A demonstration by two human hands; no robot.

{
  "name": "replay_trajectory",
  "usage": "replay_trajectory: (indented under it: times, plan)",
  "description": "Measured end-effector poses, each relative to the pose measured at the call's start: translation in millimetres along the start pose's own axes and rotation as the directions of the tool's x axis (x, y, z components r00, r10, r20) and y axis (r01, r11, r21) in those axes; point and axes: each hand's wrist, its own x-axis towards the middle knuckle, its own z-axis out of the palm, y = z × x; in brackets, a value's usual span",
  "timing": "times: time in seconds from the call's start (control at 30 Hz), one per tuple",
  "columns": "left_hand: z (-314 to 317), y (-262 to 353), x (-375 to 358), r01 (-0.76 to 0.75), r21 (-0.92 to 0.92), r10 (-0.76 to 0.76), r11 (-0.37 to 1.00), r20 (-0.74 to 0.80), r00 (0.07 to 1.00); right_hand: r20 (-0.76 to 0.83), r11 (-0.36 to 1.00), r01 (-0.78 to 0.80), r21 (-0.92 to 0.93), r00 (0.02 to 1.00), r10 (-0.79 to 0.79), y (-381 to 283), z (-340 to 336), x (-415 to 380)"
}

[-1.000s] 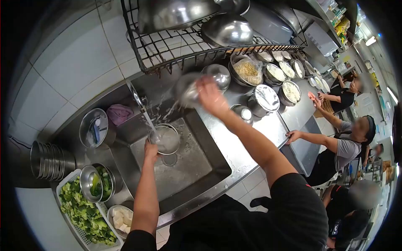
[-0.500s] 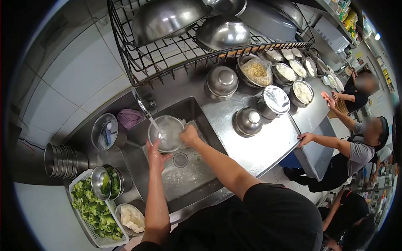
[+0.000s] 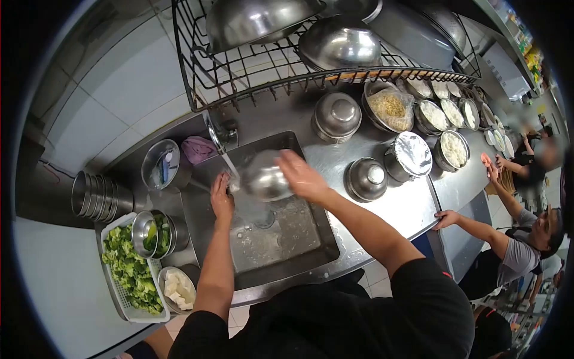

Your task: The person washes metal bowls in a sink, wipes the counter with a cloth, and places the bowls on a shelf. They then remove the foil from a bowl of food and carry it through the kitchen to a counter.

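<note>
A metal bowl (image 3: 266, 179), blurred by motion and tilted with its rounded outside in view, is between my two hands over the sink (image 3: 281, 254). My left hand (image 3: 222, 196) is at the running water on the bowl's left, its fingers bent near something small and pale that I cannot make out. On the bowl's upper right is my right hand (image 3: 302, 175), smeared by motion, its fingers stretched out over the rim. Water falls from the faucet (image 3: 214, 133) between the left hand and the bowl.
Left of the sink are a pot (image 3: 162, 164), stacked metal containers (image 3: 101, 197), a basket of broccoli (image 3: 128, 269) and a bowl of white pieces (image 3: 179, 290). A purple cloth (image 3: 198, 149) lies behind. Upturned bowls (image 3: 368, 179) stand right. A wire rack (image 3: 239, 90) hangs above. Co-workers (image 3: 520, 239) stand at right.
The bowl has turned from showing its open inside to showing its outside. My right hand has moved up and right, its fingers now stretched out. The whole view has shifted slightly.
</note>
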Motion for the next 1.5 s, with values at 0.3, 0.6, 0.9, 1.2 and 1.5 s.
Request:
replay_trajectory:
  times: [0.3, 0.6, 0.9, 1.2, 1.5]
  plan:
    - [-30.7, 27.0, 14.6, 0.636, -0.025, -0.568, 0.771, 0.425, 0.705, 0.564, -0.601, -0.160, 0.783, 0.589, 0.579, -53.9, 123.7, -9.5]
    - [29.3, -0.9, 27.2, 0.776, -0.630, -0.332, -0.024, 0.737, 0.588, -0.012, 0.870, -0.491, -0.044, 0.871, 0.491, -57.0, 36.9, 89.6]
    - [106.3, -8.9, 229.7, 0.928, -0.369, -0.287, -0.059, 0.896, 0.338, 0.050, 0.473, -0.278, -0.836, 0.820, 0.570, 54.5, -144.7, 64.8]
    - [111.4, 57.0, 80.6, 0.880, -0.463, -0.204, -0.102, 0.876, 0.437, -0.043, 0.560, -0.549, -0.621, 0.737, 0.675, 156.4, -115.5, 137.2]
    - [140.6, 156.9, -28.7, 0.711, -0.333, 0.052, -0.620, 0.886, 0.460, 0.341, 0.702, -0.187, -0.687, 0.770, 0.539, -3.1, -61.7, 58.7]
